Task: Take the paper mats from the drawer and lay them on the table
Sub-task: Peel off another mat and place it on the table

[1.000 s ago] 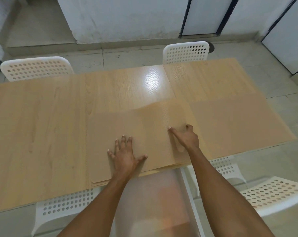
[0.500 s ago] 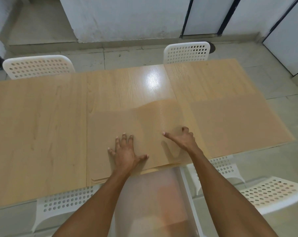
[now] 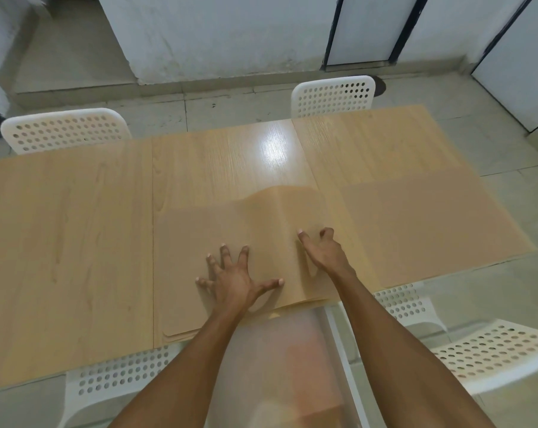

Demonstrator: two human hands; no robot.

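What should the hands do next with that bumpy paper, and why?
Probably the right hand should peel the top mat off and slide it toward bare table. The sheet bulges up at its far edge, a stack shows underneath, and the left hand lies flat, pinning the rest. One mat already lies to the right.

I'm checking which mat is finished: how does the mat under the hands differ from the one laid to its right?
The mat under the hands humps up along its far edge; the right mat lies flat. The left hand presses on the first and the right hand touches it; nothing touches the right one. The first tops a stack, the right looks single. Both are tan paper.
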